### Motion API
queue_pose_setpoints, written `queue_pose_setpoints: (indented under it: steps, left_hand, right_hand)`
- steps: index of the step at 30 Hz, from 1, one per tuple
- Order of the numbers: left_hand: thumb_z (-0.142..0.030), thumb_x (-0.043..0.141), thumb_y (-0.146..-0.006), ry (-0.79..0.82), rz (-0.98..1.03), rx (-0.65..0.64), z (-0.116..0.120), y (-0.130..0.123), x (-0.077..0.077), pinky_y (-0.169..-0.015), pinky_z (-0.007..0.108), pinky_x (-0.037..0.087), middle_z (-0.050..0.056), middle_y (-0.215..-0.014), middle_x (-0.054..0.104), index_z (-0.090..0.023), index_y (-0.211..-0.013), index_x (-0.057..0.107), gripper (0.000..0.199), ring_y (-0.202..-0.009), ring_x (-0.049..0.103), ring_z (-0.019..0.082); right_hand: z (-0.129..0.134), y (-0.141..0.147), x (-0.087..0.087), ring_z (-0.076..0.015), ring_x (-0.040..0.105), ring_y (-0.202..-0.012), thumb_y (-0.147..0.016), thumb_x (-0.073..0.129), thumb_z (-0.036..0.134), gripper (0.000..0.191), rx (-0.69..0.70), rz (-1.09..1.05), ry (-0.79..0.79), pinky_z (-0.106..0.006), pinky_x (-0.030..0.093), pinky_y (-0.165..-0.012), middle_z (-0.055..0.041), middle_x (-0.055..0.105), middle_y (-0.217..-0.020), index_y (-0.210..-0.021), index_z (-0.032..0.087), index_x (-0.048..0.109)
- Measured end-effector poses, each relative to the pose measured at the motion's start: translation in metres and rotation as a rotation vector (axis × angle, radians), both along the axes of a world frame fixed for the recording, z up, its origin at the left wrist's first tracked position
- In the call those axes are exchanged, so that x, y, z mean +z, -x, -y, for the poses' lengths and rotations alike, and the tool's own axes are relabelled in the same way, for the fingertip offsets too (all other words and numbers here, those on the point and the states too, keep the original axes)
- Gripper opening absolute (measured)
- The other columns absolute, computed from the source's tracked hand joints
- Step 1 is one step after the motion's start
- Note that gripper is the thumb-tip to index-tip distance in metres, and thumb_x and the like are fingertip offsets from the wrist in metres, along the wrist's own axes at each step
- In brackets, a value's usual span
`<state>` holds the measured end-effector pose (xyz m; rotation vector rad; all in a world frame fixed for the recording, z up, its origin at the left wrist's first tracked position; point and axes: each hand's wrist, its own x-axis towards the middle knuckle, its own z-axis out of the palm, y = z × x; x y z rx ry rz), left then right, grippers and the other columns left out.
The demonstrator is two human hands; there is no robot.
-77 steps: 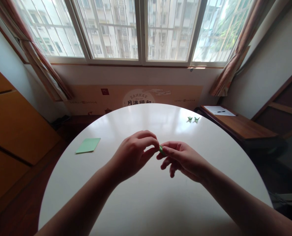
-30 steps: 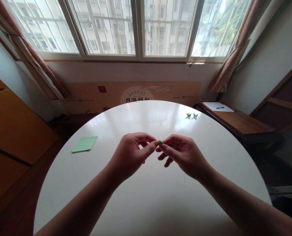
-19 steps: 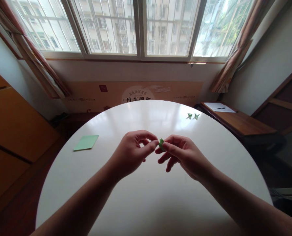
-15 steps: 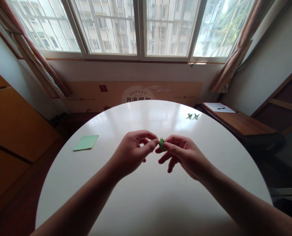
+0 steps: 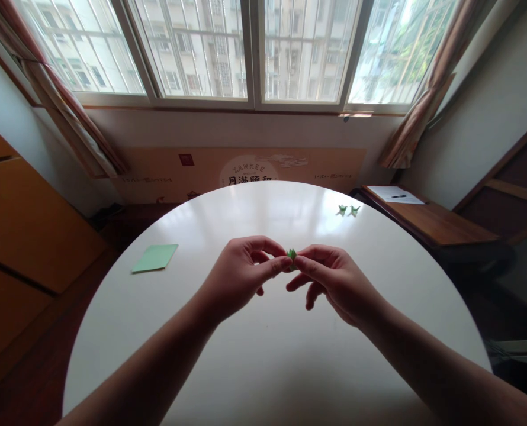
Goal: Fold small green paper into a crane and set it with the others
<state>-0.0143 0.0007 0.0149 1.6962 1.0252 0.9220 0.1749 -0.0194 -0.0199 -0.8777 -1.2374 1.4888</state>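
Far left: orange cabinet [image 5: 28,225], standing apart from the counter [image 5: 267,367], which is white and round-edged. On the counter's left side lies the pad [image 5: 155,258], pale green and square, flat, well apart from both hands.

Left hand [image 5: 248,275]: held above the counter, back of the hand outward, thumb and forefinger brought together at the tips. Grip clamped on the folded paper [image 5: 291,253] at its left side. Remaining fingers curled behind the thumb, partly hidden.

Folded paper: small, green, located between the two hands, directly at the fingertips of both grips and raised off the counter. Pointed tips project upward, above the thumbs. Lower part largely covered by the thumbs; exact fold shape too small to tell.

Right hand [image 5: 330,272]: thumb and forefinger clamped on the folded paper from its right side, so each grip pinches it from an opposite side. Lower fingers spread loosely below, clear of the paper.

Beyond the right hand, near the counter's far right edge: left bird [image 5: 342,210] and right bird [image 5: 354,210], both green, folded, just beside each other. Farther right, off the counter: white sheet [image 5: 388,194] with dark pen [image 5: 398,196] lying on it.
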Motion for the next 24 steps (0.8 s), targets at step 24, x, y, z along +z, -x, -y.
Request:
queue_pose_setpoints:
  steps: [24]
  left_hand:
    - [-0.025, 0.066, -0.085, -0.399, -0.220, 0.207, 0.011, -0.008, -0.002, -0.050, 0.022, 0.047, 0.003, -0.077, 0.074, -0.018, -0.081, 0.073, 0.010, -0.064, 0.065, 0.016]
  right_hand:
    - [0.000, 0.007, -0.008, -0.0211, 0.072, -0.062, -0.077, 0.083, 0.041, 0.025, -0.220, 0.113, -0.207, -0.025, 0.056, -0.039, -0.0059, 0.075, -0.072, -0.090, 0.020, 0.081]
